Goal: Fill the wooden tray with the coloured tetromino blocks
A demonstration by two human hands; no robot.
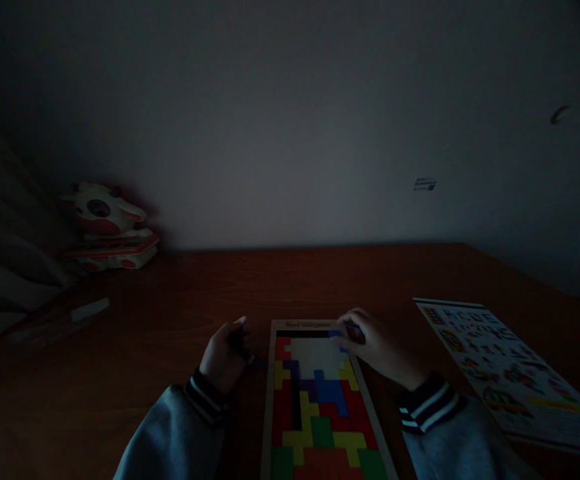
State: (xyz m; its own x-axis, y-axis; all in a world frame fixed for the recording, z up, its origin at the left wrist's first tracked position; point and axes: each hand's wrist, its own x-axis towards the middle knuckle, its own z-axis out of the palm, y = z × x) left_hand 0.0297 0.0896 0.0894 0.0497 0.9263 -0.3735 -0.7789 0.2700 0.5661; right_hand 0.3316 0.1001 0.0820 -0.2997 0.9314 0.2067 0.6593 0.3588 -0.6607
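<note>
A wooden puzzle tray (269,400) lies before me, partly filled with red, yellow, blue, purple, green, orange and black blocks. Pale tray floor shows in its upper part. At the tray's top right corner, my right hand (377,343) pinches a blue puzzle block (337,334); its fingers hide part of the block. Just left of the tray, my left hand (223,353) is curled around dark puzzle blocks (239,343), whose shapes are hard to make out in the dim light. A black block (296,407) stands upright among the coloured ones.
A printed sheet (510,373) with colourful pictures lies on the brown table (250,287) at right. A white and red toy (113,227) stands at the back left, near a curtain (5,260). A pale strip (90,309) lies in front of it.
</note>
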